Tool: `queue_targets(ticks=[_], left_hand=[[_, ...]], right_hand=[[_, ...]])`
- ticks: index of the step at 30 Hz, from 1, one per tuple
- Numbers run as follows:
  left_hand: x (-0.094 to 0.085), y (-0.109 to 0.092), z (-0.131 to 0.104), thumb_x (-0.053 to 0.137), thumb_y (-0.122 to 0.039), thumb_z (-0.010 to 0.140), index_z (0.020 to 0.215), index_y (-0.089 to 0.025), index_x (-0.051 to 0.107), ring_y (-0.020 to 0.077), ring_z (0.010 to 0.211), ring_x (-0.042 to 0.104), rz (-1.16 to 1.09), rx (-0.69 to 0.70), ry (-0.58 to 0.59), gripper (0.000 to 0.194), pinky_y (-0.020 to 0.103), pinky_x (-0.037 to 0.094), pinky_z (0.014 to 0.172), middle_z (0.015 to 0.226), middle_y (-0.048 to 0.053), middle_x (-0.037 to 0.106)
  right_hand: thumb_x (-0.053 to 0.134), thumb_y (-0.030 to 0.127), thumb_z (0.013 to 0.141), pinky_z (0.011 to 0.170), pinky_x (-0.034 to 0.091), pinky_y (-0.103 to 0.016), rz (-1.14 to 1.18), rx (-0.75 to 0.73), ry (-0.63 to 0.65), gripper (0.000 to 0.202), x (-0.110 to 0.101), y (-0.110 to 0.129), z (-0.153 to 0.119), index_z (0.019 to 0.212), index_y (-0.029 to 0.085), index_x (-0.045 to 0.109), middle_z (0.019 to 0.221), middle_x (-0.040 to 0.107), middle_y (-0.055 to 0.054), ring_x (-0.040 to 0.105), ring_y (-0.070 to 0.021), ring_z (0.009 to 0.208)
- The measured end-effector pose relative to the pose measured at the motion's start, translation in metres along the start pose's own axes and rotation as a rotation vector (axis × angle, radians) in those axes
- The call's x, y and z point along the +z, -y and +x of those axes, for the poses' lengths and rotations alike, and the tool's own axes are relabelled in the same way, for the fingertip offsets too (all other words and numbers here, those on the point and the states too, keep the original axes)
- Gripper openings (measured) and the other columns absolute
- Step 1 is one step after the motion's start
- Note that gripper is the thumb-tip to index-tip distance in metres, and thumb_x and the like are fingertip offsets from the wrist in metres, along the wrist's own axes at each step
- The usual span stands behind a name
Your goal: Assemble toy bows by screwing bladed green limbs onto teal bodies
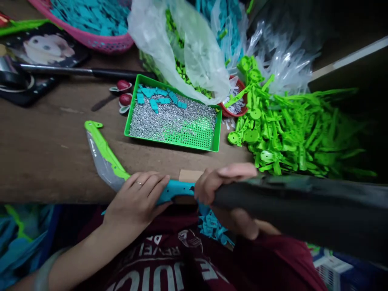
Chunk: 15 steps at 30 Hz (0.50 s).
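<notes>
My left hand [136, 198], a ring on one finger, is closed over a toy knife with a curved lime-green and grey blade [104, 155] and a teal handle [177, 190]. The blade points to the upper left over the table edge. My right hand [226, 186] is wrapped around the near end of a thick black cylindrical tool [291, 206], which runs out of view at the right. Its fingers meet the handle's right end. The tool's tip is hidden by my fingers, so its exact kind does not show.
A green tray [127, 128] holds small silver screws and several teal pieces. Lime-green plastic parts [291, 125] are heaped at right. Behind stand a plastic bag [200, 52], a red basket [244, 106] and a pink basket [106, 43]. A black-handled rod [72, 71] lies at left.
</notes>
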<state>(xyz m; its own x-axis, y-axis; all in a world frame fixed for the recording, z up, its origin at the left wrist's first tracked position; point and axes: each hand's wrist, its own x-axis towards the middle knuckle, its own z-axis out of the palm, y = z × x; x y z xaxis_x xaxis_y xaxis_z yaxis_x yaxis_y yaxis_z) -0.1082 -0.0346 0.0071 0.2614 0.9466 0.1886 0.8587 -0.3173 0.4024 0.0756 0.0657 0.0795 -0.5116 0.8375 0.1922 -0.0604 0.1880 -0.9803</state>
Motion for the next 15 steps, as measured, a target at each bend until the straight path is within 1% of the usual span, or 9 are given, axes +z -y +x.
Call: queue_targets(ticks=[1, 3, 5, 8, 11, 13, 15], left_hand=[[0.001, 0.001, 0.0, 0.053, -0.036, 0.098, 0.128, -0.014, 0.058, 0.0301, 0.103, 0.064, -0.005, 0.008, -0.004, 0.037, 0.046, 0.047, 0.09, 0.113, 0.013, 0.07], [0.002, 0.002, -0.001, 0.052, -0.035, 0.099, 0.128, -0.013, 0.058, 0.0306, 0.104, 0.063, -0.002, 0.019, -0.013, 0.037, 0.047, 0.047, 0.09, 0.113, 0.014, 0.07], [0.003, 0.002, -0.002, 0.051, -0.035, 0.099, 0.128, -0.012, 0.058, 0.0311, 0.105, 0.063, 0.01, 0.03, -0.022, 0.037, 0.047, 0.046, 0.092, 0.114, 0.014, 0.07], [0.004, 0.002, -0.002, 0.05, -0.034, 0.099, 0.127, -0.01, 0.059, 0.0319, 0.105, 0.063, 0.013, 0.035, -0.036, 0.038, 0.048, 0.046, 0.093, 0.114, 0.016, 0.069], [0.006, 0.0, -0.001, 0.049, -0.033, 0.099, 0.125, -0.008, 0.061, 0.0325, 0.103, 0.063, 0.007, 0.038, -0.045, 0.038, 0.049, 0.047, 0.091, 0.112, 0.017, 0.069], [0.007, -0.001, 0.0, 0.049, -0.031, 0.099, 0.123, -0.007, 0.062, 0.0332, 0.101, 0.063, 0.009, 0.043, -0.054, 0.037, 0.049, 0.047, 0.09, 0.111, 0.018, 0.069], [0.006, -0.001, -0.001, 0.047, -0.027, 0.098, 0.124, -0.008, 0.062, 0.0333, 0.1, 0.063, 0.019, 0.042, -0.054, 0.035, 0.05, 0.047, 0.089, 0.11, 0.017, 0.069]], right_hand=[[0.053, 0.052, 0.087, 0.046, 0.049, -0.033, 0.044, -0.056, -0.016, 0.038, 0.006, -0.003, -0.009, 0.121, 0.036, 0.046, 0.06, 0.05, 0.005, 0.053, -0.0165, 0.048], [0.056, 0.045, 0.086, 0.045, 0.047, -0.031, 0.107, -0.149, -0.039, 0.039, 0.015, -0.014, -0.019, 0.123, 0.033, 0.049, 0.061, 0.05, 0.005, 0.052, -0.0154, 0.049], [0.058, 0.044, 0.086, 0.047, 0.047, -0.03, 0.09, -0.169, -0.015, 0.039, 0.02, -0.023, -0.021, 0.122, 0.033, 0.051, 0.062, 0.05, 0.005, 0.051, -0.0147, 0.05], [0.061, 0.048, 0.087, 0.046, 0.045, -0.028, 0.079, -0.152, -0.03, 0.035, 0.025, -0.031, -0.021, 0.118, 0.033, 0.054, 0.06, 0.05, 0.006, 0.049, -0.014, 0.049], [0.063, 0.053, 0.088, 0.043, 0.044, -0.027, 0.099, -0.151, -0.01, 0.03, 0.027, -0.035, -0.024, 0.111, 0.034, 0.057, 0.055, 0.05, 0.007, 0.048, -0.0138, 0.046], [0.065, 0.054, 0.087, 0.046, 0.047, -0.028, 0.046, -0.096, 0.025, 0.03, 0.027, -0.036, -0.027, 0.106, 0.033, 0.057, 0.057, 0.052, 0.006, 0.052, -0.0145, 0.048], [0.069, 0.054, 0.083, 0.05, 0.052, -0.031, -0.054, -0.013, 0.032, 0.032, 0.024, -0.037, -0.024, 0.102, 0.031, 0.057, 0.061, 0.056, 0.004, 0.056, -0.0156, 0.053]])
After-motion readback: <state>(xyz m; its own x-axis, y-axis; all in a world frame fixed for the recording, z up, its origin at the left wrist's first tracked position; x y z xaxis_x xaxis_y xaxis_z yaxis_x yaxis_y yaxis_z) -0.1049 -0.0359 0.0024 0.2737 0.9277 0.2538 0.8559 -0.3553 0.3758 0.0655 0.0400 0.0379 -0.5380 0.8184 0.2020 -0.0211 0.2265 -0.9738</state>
